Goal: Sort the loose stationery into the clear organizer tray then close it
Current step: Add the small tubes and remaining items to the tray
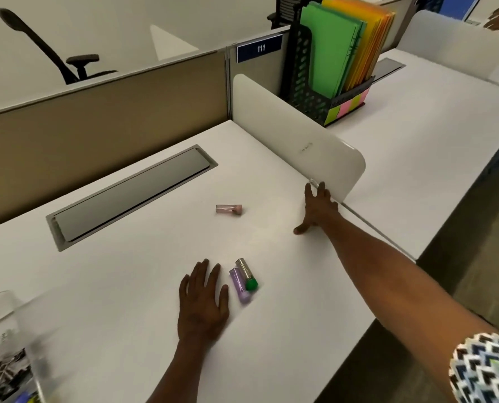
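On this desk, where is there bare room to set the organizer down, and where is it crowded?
Bare desk lies between the cable hatch and the left hand, and between the pink tube and the divider. It is crowded right of the left hand, where the purple tube and green-capped tube lie together.

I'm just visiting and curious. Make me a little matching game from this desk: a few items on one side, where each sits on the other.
Items:
1. pink-capped tube
2. purple tube
3. file holder
4. left hand

Places:
A. behind the white divider
B. flat on the desk, left of two tubes
C. alone mid-desk
D. beside the green-capped tube

Pairs: 1-C, 2-D, 3-A, 4-B
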Demonstrator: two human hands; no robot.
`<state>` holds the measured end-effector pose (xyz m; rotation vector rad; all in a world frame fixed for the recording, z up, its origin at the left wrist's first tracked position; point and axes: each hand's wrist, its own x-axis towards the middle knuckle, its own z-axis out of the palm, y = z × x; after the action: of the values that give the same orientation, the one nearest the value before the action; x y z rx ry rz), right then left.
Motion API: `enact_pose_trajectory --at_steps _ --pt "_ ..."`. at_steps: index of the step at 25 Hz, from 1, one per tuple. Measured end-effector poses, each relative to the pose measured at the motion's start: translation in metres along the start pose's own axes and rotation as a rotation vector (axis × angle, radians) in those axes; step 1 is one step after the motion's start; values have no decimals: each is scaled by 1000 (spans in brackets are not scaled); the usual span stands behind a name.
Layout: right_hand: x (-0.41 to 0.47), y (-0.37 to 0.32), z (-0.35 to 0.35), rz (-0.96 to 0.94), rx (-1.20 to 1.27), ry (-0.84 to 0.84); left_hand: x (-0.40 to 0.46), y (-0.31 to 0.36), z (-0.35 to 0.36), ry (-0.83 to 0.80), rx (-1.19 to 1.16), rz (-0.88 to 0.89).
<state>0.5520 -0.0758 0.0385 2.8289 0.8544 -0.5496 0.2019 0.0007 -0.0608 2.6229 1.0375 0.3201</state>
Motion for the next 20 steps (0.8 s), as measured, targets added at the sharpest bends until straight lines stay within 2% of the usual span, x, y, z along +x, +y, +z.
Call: enact_pose_trajectory --at_steps 6,10,15,20 --pt "35 -3 -9 -32 -129 -141 1 -1 3 17 8 -3" --pt "43 -4 -7 -91 -241 -87 1 0 5 18 14 -11" --pt "42 -9 -6 -68 -186 -108 0 -2 7 21 16 -8" --pt "22 -17 -2 -103 -127 -48 -1 -2 8 45 3 -2"
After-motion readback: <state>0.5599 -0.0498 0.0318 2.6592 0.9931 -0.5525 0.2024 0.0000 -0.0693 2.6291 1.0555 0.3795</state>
